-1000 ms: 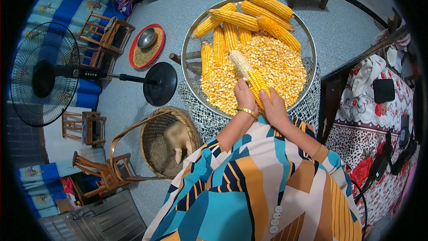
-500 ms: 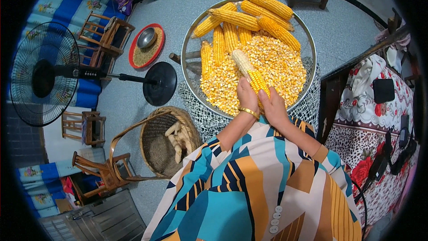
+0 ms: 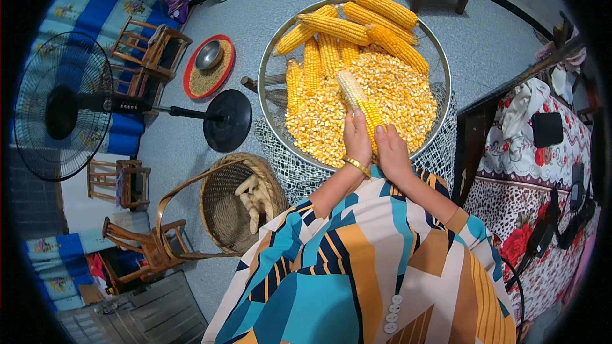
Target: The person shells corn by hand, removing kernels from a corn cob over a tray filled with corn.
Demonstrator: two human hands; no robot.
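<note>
Grey floor (image 3: pixel 497 38): basin (image 3: pixel 440 64) holds kernels, cobs; basket (image 3: pixel 223 216) holds bare cobs; both hands' fingers (image 3: pixel 358 129) grip corncob (image 3: pixel 360 102).

The person wears a loose garment (image 3: pixel 376 261) with a bold pattern of slanted stripes and blocks in teal, light blue, orange, cream and dark navy. Its wide sleeves (image 3: pixel 446 216) reach to about the elbows, so the forearms are bare down to the left hand (image 3: pixel 357 140) and the right hand (image 3: pixel 392 153). A thin gold bangle (image 3: pixel 358 166) sits on the left wrist, and a short row of small white buttons (image 3: pixel 392 312) runs down the front of the garment near the lower edge of the view.
</note>
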